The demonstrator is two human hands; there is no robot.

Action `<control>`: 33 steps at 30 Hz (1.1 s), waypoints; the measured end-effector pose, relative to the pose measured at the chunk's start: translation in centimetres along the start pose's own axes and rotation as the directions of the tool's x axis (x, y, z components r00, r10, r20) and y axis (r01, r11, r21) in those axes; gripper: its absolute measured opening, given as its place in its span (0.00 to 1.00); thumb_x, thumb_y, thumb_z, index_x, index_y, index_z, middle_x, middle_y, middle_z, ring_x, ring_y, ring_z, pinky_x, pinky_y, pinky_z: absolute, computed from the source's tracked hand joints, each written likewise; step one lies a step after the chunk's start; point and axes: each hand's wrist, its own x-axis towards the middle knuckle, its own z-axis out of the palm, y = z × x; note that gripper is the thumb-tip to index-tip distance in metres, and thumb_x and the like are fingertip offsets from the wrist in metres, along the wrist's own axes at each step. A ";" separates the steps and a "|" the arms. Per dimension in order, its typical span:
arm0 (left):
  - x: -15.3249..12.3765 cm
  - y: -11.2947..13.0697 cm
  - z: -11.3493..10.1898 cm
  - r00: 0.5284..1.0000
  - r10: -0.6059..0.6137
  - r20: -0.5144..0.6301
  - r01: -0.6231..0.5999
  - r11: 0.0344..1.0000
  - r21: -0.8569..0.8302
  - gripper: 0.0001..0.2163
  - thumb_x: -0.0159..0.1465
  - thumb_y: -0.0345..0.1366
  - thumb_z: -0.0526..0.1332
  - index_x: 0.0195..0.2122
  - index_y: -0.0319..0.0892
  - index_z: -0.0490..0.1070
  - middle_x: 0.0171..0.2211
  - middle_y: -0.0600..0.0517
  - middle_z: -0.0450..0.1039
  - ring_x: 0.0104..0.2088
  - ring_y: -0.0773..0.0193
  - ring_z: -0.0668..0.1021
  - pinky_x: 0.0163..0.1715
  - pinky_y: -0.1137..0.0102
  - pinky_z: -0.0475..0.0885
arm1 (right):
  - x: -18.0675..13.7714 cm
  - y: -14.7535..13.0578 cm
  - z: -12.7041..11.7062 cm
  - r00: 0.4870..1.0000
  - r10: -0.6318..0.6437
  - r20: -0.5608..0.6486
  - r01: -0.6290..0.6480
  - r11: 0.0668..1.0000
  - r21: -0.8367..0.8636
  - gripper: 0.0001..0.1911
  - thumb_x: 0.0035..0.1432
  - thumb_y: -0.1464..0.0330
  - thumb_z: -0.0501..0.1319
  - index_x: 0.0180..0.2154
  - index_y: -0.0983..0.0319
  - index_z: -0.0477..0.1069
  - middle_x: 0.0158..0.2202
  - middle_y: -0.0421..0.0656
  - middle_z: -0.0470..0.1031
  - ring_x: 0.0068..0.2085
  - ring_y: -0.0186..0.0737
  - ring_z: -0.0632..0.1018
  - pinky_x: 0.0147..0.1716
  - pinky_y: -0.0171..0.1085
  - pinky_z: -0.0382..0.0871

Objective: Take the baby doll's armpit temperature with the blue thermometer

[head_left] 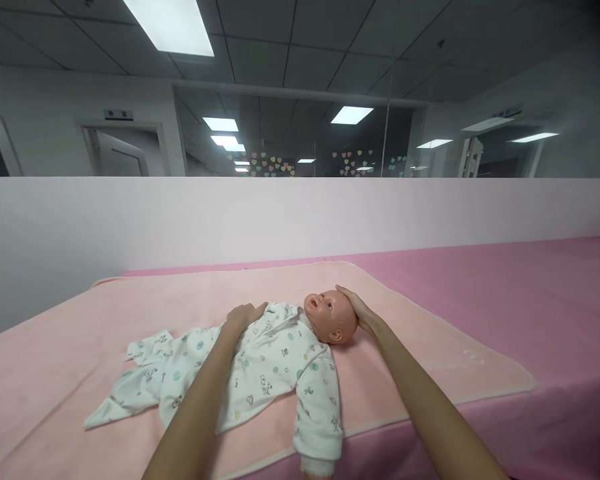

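Observation:
A baby doll [280, 360] lies on its back, head toward the right, in a white sleepsuit printed with small green and grey figures. My left hand [245, 316] rests across the doll's far side at the chest. One digit stretches toward the collar, while the other fingers are partly hidden beyond the body. Against the crown of the doll's bare head [334, 316] lies my right hand [359, 308], open, with its fingers extended along the top. The doll's near sleeve [317, 407] hangs toward me at the edge, and the sleepsuit legs [140, 380] spread to the left.
Beneath the doll is a peach blanket [70, 353] with a pale border, spread over a pink sheet [545, 313]. A white partition [290, 217] rises behind. Beyond it are doorways and a glass window [300, 133] with heart stickers.

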 end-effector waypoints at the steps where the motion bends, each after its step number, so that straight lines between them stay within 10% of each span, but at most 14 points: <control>1: 0.0 0.0 -0.1 1.000 0.001 0.005 -0.002 1.000 0.003 0.33 0.54 0.60 0.41 0.41 0.37 0.72 0.44 0.39 0.72 0.43 0.47 0.73 0.40 0.60 0.67 | -0.2 0.1 0.1 0.996 0.073 0.059 -0.079 0.992 0.100 0.23 0.52 0.53 0.52 0.34 0.66 0.72 0.31 0.48 0.77 0.36 0.46 0.76 0.42 0.42 0.67; 8: -0.2 -0.3 -0.1 0.999 0.032 -0.027 -0.032 0.999 0.011 0.34 0.53 0.61 0.39 0.34 0.38 0.73 0.40 0.39 0.73 0.41 0.49 0.75 0.38 0.63 0.68 | -1.0 1.6 -0.1 0.946 0.183 0.267 -0.264 0.914 0.309 0.23 0.55 0.55 0.51 0.46 0.64 0.67 0.46 0.50 0.72 0.46 0.47 0.73 0.48 0.48 0.63; 33: -1.2 -0.2 0.1 0.996 0.049 -0.075 -0.050 0.999 -0.017 0.31 0.55 0.59 0.39 0.28 0.38 0.72 0.36 0.40 0.75 0.39 0.49 0.75 0.34 0.64 0.67 | -0.2 2.7 -1.0 0.955 0.194 0.224 -0.263 0.903 0.338 0.24 0.52 0.56 0.54 0.46 0.65 0.67 0.48 0.51 0.70 0.48 0.50 0.71 0.49 0.48 0.62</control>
